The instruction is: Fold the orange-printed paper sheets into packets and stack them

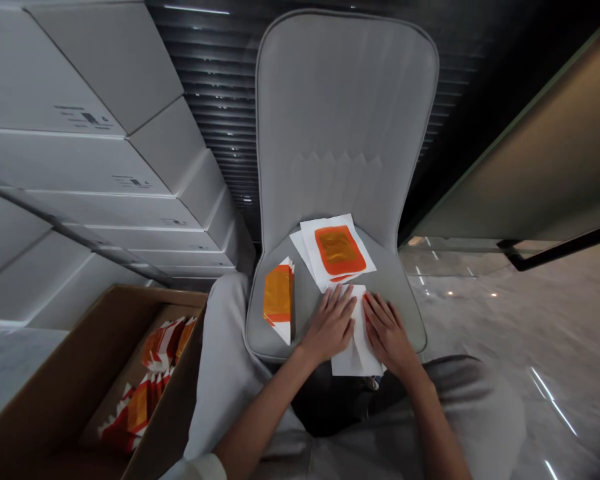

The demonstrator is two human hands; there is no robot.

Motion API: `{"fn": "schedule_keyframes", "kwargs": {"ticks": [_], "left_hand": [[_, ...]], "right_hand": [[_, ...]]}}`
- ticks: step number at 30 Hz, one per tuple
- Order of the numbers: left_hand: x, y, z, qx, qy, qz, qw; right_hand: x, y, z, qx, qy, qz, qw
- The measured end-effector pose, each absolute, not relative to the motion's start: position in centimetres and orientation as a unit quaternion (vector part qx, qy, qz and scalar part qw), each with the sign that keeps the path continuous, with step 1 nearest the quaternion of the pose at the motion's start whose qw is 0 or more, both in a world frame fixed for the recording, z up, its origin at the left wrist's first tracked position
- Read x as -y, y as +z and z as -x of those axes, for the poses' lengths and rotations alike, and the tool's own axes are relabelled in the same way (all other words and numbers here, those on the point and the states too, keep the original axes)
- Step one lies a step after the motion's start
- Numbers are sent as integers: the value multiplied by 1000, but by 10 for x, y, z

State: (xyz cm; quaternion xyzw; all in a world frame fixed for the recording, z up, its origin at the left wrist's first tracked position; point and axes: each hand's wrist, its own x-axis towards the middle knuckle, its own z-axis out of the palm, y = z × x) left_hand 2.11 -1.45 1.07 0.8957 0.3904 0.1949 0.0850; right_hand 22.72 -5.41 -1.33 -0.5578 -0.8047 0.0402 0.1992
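A white sheet of paper (347,363), partly folded, lies at the front edge of a grey chair seat (304,293) and juts out over it. My left hand (330,327) rests flat on its left part, fingers stretched out. On its right side lies my right hand (389,333), fingers also extended, with a bit of orange showing by the fingertips. Just beyond are a few loose white sheets (337,250), the top one bearing an orange square with a gold middle. At the seat's left stands a pile of folded orange, gold and white papers (279,298).
An open cardboard box (45,383) by my left leg holds several folded orange-and-white papers (137,410). White cartons (90,157) are stacked at the left. The chair's backrest (345,100) rises behind the seat. A panel with a black handle (560,250) stands at the right.
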Motion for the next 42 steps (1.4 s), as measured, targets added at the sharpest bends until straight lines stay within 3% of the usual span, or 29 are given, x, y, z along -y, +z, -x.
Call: {"fn": "schedule_keyframes", "kwargs": {"ticks": [14,29,35,42], "left_hand": [[16,8,-22,-382,164,-907,67],[15,5,-23,-381,172,-906,71],[16,4,-22,-387,187,-901,65],[18,2,-21,-390,194,-898,63]], "right_hand": [[19,-16,-207,736,11,645,205],[197,-19,-207,759,37,628,168],[192,0,-219,694,38,659,288],[70,12,-219,599,138,686,388]]}}
